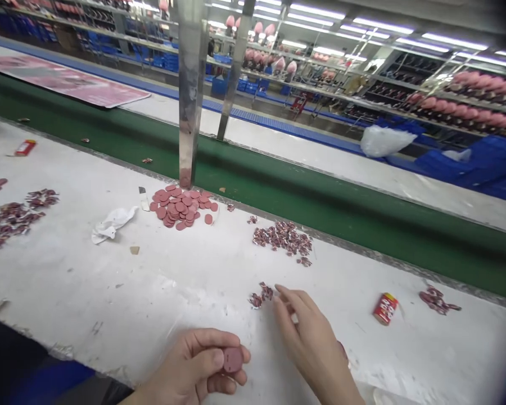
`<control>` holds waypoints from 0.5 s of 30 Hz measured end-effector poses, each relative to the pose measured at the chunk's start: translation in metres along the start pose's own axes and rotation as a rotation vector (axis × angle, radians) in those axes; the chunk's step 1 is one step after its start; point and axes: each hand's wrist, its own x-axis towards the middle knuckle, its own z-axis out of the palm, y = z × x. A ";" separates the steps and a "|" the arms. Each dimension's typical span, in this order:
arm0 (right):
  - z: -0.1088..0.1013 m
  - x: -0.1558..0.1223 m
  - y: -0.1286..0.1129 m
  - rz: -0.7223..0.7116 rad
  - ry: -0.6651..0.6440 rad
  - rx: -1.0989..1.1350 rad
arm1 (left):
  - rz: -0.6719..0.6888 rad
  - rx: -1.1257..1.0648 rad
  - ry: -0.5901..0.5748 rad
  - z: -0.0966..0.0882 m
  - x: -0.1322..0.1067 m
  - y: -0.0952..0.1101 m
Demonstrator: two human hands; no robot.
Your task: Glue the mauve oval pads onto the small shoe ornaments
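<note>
My left hand (pixel 206 363) is closed on a dull-red oval disc (pixel 233 360), pinched between thumb and fingers; the disc shows small dark marks. My right hand (pixel 306 329) reaches over the white tabletop, thumb and forefinger slightly apart. Its fingertips are at the edge of a few small dark-red bow-like pieces (pixel 260 296); whether they touch one is hard to see. Farther back lies a larger heap of the same small pieces (pixel 282 237). To its left is a pile of dull-red oval discs (pixel 179 207), by the foot of a metal post.
A red roll-shaped packet (pixel 385 308) and a dark-red cluster (pixel 439 300) lie to the right. Leftward are a crumpled white cloth (pixel 113 224), a blade-like piece (pixel 143 198) and more small pieces (pixel 14 218). The metal post (pixel 189 101) rises before a green belt (pixel 320 191).
</note>
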 end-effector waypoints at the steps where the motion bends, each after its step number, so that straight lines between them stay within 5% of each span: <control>1: 0.003 0.011 -0.003 0.003 -0.012 -0.021 | 0.007 -0.006 0.006 0.000 -0.001 0.000; 5: 0.003 0.036 -0.009 0.028 -0.044 -0.048 | 0.036 -0.046 0.026 0.002 -0.002 0.001; 8: -0.011 0.030 -0.004 0.089 -0.022 0.026 | 0.045 -0.056 0.032 0.002 -0.001 0.002; 12: -0.023 -0.014 -0.002 0.136 0.013 0.310 | 0.043 -0.051 0.020 0.002 -0.001 0.003; 15: -0.017 -0.057 -0.025 0.127 0.084 0.720 | 0.042 -0.030 0.009 0.003 -0.001 0.003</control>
